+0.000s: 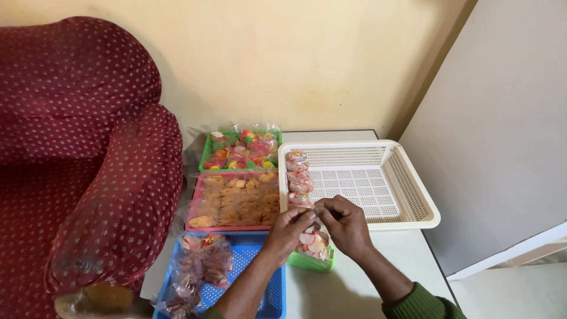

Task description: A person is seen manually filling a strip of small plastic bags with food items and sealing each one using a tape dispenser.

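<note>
Armchair (82, 165): dark red upholstery with a small pale dot pattern, rounded back and padded arm, filling the left side; a pale worn or bare patch shows near the foot of the arm.

Back wall (283, 59): plain cream-yellow paint, faintly stained and scuffed low down near the desk.

Side panel (508, 118): flat pale grey surface on the right, set at an angle, with a brown strip along its left edge and a white strip along its lower edge.

Desk (354, 289): pale grey-white top with a dark edge, pushed against the back wall, just beside the armchair.

Floor (514, 289): pale, seen at lower right.

Light: soft, even, no hard shadows.
</note>
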